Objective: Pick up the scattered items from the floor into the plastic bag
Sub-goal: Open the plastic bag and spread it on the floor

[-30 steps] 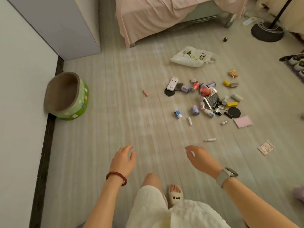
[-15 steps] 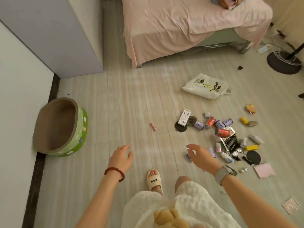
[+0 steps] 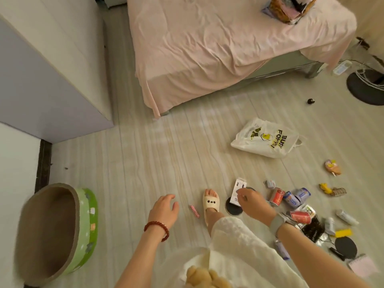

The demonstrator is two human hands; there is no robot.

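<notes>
A white plastic bag (image 3: 268, 140) with yellow and black print lies flat on the floor past the pile. Scattered small items lie at the right: a white box (image 3: 239, 189), a black disc (image 3: 233, 208), red cans (image 3: 276, 196), blue cans (image 3: 292, 198), a yellow piece (image 3: 343, 233), a pink notepad (image 3: 362, 265). A small pink stick (image 3: 194, 210) lies alone beside my foot. My left hand (image 3: 164, 210) hangs open above the floor, left of the stick. My right hand (image 3: 252, 203) hovers over the white box and black disc, fingers loosely curled, holding nothing that I can see.
A bed with a pink sheet (image 3: 218, 44) fills the far side. A white cabinet (image 3: 47, 65) stands at the left, and a green-sided round cat bed (image 3: 56, 231) sits by the wall. A black stand base (image 3: 367, 88) with cables is far right. My slippered foot (image 3: 211, 202) is forward.
I have walked forward toward the pile, so the items and bag now lie closer. My right hand has come over the white box and black disc. Both hands stay empty.
</notes>
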